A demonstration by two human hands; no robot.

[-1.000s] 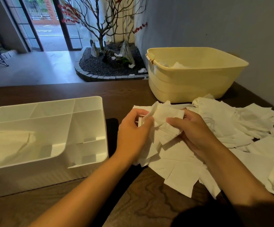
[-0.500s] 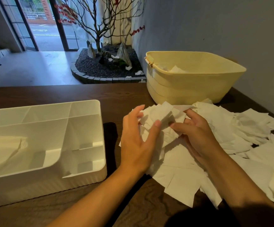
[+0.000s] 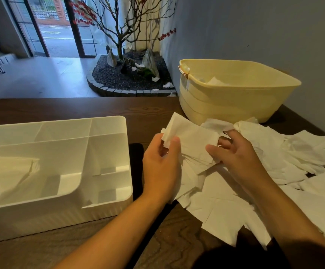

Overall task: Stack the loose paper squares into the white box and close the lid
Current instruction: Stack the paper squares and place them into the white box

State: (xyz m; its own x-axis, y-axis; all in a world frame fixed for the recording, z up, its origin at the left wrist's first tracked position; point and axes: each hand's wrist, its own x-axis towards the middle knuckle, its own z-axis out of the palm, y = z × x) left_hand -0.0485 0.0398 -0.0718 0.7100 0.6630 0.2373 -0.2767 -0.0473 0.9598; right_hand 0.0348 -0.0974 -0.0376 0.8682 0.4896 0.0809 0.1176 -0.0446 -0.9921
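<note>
There is only one view, from a camera worn on the person's head, so nothing is shared with a second angle. It looks forward and down across the dark wooden table (image 3: 103,247), close enough that both forearms run in from the bottom edge. The wide lens bends the table's far edge. Beyond that edge it faces a grey wall (image 3: 255,28) at right, with glass doors (image 3: 60,26) at the upper left.

box (image 3: 107,200) left of paper squares (image 3: 225,200)
</note>
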